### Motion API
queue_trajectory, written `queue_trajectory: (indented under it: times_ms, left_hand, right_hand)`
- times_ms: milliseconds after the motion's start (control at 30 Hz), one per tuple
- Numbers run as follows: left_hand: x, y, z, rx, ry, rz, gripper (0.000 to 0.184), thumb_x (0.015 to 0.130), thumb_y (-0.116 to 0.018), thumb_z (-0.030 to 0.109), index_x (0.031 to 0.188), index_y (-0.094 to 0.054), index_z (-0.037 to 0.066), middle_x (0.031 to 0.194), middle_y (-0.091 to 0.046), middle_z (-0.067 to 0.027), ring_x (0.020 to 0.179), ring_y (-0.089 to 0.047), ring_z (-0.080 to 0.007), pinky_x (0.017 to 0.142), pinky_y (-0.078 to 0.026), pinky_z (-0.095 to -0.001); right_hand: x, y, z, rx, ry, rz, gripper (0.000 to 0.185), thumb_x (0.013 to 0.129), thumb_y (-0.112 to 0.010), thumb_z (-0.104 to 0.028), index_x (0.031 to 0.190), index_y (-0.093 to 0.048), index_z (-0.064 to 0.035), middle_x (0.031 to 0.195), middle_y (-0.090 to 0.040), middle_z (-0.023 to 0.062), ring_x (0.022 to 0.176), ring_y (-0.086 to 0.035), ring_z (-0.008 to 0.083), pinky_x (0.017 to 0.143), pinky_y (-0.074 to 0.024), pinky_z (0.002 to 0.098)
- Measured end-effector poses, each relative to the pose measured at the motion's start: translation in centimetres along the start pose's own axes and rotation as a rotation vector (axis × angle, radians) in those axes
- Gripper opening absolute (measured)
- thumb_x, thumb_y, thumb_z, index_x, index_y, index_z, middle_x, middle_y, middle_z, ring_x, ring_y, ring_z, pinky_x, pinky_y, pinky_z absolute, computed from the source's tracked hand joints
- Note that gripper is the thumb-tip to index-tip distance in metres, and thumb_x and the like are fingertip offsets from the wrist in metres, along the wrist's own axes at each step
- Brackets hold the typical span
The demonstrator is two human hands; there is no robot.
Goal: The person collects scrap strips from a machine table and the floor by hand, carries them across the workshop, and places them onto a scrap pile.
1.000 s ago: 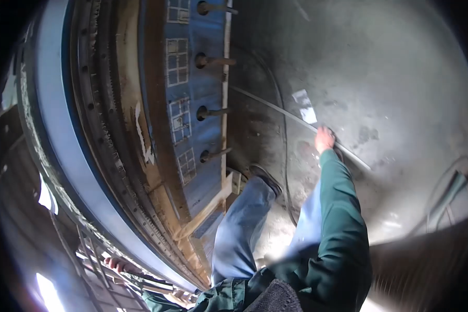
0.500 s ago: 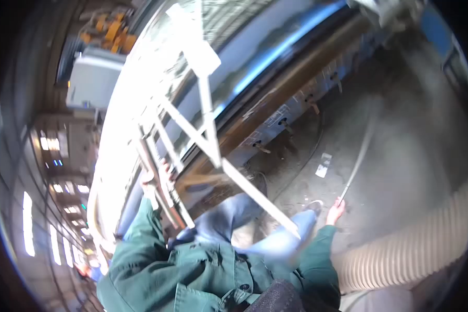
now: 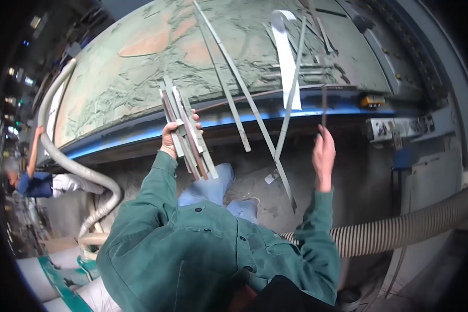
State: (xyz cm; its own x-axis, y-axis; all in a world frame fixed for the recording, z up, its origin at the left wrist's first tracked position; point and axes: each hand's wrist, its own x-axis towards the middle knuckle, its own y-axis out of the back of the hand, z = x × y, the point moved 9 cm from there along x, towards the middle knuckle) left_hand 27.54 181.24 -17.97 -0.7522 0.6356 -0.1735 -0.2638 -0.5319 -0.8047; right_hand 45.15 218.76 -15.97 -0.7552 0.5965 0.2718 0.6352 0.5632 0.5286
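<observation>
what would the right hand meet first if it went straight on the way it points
Likely the blue table edge, which lies ahead of the right hand; depth is unclear, so it might pass above.

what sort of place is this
Probably an industrial workshop or factory floor: there's a large, rough-surfaced greenish bed with a blue edge, a thick ribbed hose, and a bundle of long, narrow strips in the left hand.
</observation>
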Motion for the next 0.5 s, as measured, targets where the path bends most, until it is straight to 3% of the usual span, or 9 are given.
queue_trajectory:
  times_ms: [100, 167, 200, 267, 333, 400, 433, 500]
  left_hand:
    - [1.8, 2.0, 2.1, -0.055, -0.089, 0.025, 0.072, 0.064, -0.064, 0.026, 0.126, -0.038, -0.001, 0.110, -0.053, -0.0133, 0.098, -0.055, -0.0281, 0.090, -0.046, -0.0433]
    - [3.4, 3.1, 3.5, -0.064, -0.128, 0.077, 0.073, 0.062, -0.063, 0.029, 0.125, -0.040, 0.000, 0.110, -0.054, -0.0136, 0.099, -0.055, -0.0279, 0.091, -0.045, -0.0435]
    - [4.3, 3.9, 4.1, -0.078, -0.134, 0.084, 0.072, 0.063, -0.063, 0.028, 0.125, -0.040, 0.001, 0.111, -0.053, -0.0138, 0.100, -0.055, -0.0282, 0.091, -0.045, -0.0446]
    - [6.2, 4.5, 5.4, -0.100, -0.160, 0.074, 0.070, 0.064, -0.062, 0.026, 0.126, -0.040, 0.001, 0.113, -0.053, -0.0150, 0.100, -0.055, -0.0302, 0.091, -0.045, -0.0482]
    - [7.9, 5.7, 6.1, -0.145, -0.141, 0.098, 0.070, 0.066, -0.062, 0.025, 0.127, -0.039, 0.000, 0.119, -0.051, -0.0173, 0.108, -0.052, -0.0321, 0.093, -0.043, -0.0495]
    - [9.7, 6.5, 6.9, -0.131, -0.121, 0.098, 0.071, 0.067, -0.061, 0.024, 0.128, -0.037, -0.002, 0.127, -0.047, -0.0194, 0.114, -0.049, -0.0322, 0.095, -0.042, -0.0479]
    - [10.7, 6.0, 6.9, -0.211, -0.081, 0.054, 0.069, 0.067, -0.061, 0.023, 0.128, -0.038, -0.002, 0.129, -0.045, -0.0197, 0.115, -0.047, -0.0322, 0.096, -0.041, -0.0470]
    - [12.6, 5.6, 7.3, -0.271, -0.047, 0.014, 0.070, 0.068, -0.060, 0.022, 0.129, -0.034, -0.002, 0.134, -0.040, -0.0195, 0.119, -0.044, -0.0323, 0.096, -0.041, -0.0465]
  right_hand:
    - [8.3, -11.0, -4.2, -0.021, 0.154, -0.147, 0.032, 0.088, -0.041, -0.011, 0.114, -0.051, 0.0053, 0.107, -0.056, 0.0251, 0.103, -0.053, 0.0374, 0.089, -0.0420, 0.0401]
    - [12.1, -19.3, -7.2, -0.020, 0.202, -0.239, 0.025, 0.085, -0.044, -0.011, 0.100, -0.054, 0.0068, 0.092, -0.058, 0.0264, 0.088, -0.054, 0.0433, 0.079, -0.0423, 0.0469]
    - [12.7, -22.4, -8.7, -0.047, 0.133, -0.266, 0.026, 0.083, -0.050, -0.015, 0.094, -0.053, 0.0075, 0.091, -0.056, 0.0273, 0.087, -0.052, 0.0442, 0.076, -0.0406, 0.0497]
    - [13.2, -29.3, -9.0, -0.262, 0.098, -0.278, 0.050, 0.073, -0.068, -0.035, 0.097, -0.049, 0.0044, 0.100, -0.052, 0.0247, 0.093, -0.051, 0.0410, 0.080, -0.0425, 0.0482]
    - [11.6, -30.9, -12.1, -0.483, 0.161, -0.328, 0.057, 0.067, -0.073, -0.037, 0.101, -0.047, 0.0011, 0.099, -0.052, 0.0204, 0.094, -0.053, 0.0370, 0.081, -0.0436, 0.0470]
    - [11.5, -33.4, -11.0, -0.470, 0.179, -0.354, 0.055, 0.066, -0.074, -0.030, 0.102, -0.045, -0.0011, 0.097, -0.052, 0.0189, 0.092, -0.054, 0.0360, 0.078, -0.0450, 0.0471]
    - [11.6, -34.7, -9.8, -0.400, 0.168, -0.384, 0.042, 0.068, -0.068, -0.019, 0.098, -0.045, -0.0017, 0.096, -0.051, 0.0202, 0.087, -0.054, 0.0390, 0.075, -0.0461, 0.0464]
    - [12.3, -34.7, -8.7, -0.227, 0.118, -0.358, 0.032, 0.068, -0.061, -0.014, 0.094, -0.046, -0.0006, 0.091, -0.052, 0.0204, 0.085, -0.054, 0.0389, 0.068, -0.0456, 0.0455]
